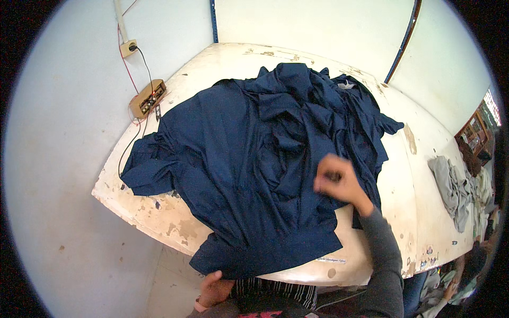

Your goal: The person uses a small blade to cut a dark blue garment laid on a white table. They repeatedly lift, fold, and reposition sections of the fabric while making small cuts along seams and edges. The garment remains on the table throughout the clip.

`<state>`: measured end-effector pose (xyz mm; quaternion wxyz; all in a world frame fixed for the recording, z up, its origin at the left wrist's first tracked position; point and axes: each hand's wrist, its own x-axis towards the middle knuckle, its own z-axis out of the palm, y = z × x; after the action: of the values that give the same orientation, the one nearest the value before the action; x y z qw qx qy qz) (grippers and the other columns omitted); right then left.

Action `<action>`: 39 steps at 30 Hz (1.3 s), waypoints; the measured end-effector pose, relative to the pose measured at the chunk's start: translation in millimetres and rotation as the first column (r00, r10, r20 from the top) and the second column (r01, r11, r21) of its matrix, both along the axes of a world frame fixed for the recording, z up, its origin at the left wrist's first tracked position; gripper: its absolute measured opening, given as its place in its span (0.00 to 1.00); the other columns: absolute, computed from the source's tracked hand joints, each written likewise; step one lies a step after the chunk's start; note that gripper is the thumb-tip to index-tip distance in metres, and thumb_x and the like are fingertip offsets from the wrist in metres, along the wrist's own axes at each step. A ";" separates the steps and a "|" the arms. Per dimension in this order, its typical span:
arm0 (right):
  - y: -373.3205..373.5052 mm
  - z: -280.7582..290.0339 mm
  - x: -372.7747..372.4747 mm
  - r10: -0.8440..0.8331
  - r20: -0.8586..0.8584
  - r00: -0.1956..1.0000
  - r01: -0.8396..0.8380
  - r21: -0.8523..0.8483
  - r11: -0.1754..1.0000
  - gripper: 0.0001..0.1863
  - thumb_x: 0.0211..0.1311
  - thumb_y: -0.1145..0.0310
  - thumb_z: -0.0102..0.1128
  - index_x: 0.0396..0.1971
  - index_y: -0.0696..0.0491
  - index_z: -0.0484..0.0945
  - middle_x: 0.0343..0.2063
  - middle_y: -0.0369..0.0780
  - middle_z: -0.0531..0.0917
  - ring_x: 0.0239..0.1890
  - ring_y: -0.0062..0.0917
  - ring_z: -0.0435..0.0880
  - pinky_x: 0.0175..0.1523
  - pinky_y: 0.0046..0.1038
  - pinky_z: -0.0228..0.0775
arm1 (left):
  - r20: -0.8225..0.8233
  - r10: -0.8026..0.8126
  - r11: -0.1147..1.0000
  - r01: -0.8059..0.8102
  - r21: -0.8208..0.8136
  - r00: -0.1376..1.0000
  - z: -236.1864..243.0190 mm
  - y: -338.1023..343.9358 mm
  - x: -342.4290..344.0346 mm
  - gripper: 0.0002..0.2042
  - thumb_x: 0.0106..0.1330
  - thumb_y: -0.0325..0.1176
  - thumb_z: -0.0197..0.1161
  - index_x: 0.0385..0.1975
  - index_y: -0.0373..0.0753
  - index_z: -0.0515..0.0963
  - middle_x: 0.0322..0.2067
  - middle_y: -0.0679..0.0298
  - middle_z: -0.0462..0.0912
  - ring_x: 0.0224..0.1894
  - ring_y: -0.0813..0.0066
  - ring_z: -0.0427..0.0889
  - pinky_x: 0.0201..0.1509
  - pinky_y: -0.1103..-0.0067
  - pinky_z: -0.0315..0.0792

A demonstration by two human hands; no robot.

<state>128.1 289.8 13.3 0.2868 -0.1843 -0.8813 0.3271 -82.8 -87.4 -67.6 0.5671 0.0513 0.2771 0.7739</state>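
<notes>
One worn cream table point(183, 231), its coating chipped: we find it spreading beneath everything.

One navy cloth point(233, 148), lying across the table's middle: we note plain, faintly lustrous fabric, heaped in deep folds toward 12 and 1 o'clock, smoother at 10, a crumpled lobe at 9, a flatter, straight-edged panel at 6.

One right arm, grey-sleeved point(384, 254), entering from 5 o'clock and angled up-left.

One right hand point(343, 181), over the cloth's 4 o'clock side: we see it blurred, fingers curled round toward the thumb; we cannot tell whether it grips fabric.

One left hand point(214, 290), at the cloth's near edge, 7 o'clock: thumb raised beside the corner, grip undeterminable to us.
</notes>
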 end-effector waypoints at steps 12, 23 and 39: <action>-163.8 33.9 89.6 0.294 0.192 0.936 -0.143 -0.558 0.818 0.09 0.72 0.66 0.60 0.40 0.57 0.78 0.27 0.42 0.79 0.29 0.27 0.81 0.35 0.31 0.67 | -0.891 -0.245 0.946 -0.108 -0.306 0.381 37.0 -8.1 -113.1 0.33 0.75 0.59 0.51 0.65 0.34 0.73 0.57 0.55 0.82 0.59 0.62 0.79 0.67 0.69 0.70; 35.7 343.6 79.9 -0.640 -0.589 0.493 0.516 0.790 -0.330 0.17 0.66 0.71 0.57 0.53 0.41 0.72 0.35 0.41 0.86 0.34 0.41 0.88 0.34 0.43 0.79 | -0.759 0.642 0.758 0.061 0.650 0.111 364.2 304.3 -111.0 0.28 0.78 0.54 0.55 0.54 0.30 0.80 0.52 0.63 0.82 0.52 0.73 0.77 0.62 0.74 0.70; -235.8 86.9 159.9 -0.736 0.373 0.565 0.267 0.762 0.590 0.16 0.42 0.76 0.67 0.36 0.46 0.84 0.33 0.34 0.83 0.27 0.34 0.80 0.34 0.33 0.70 | -0.802 -0.141 0.985 0.160 -0.057 0.580 68.8 84.6 -33.9 0.39 0.72 0.27 0.64 0.76 0.32 0.47 0.70 0.54 0.64 0.72 0.65 0.63 0.76 0.70 0.55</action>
<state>288.1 54.0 100.2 0.0863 -0.4402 -0.8757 -0.1786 -116.7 -2.8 1.3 0.4443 0.4236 0.4890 0.6197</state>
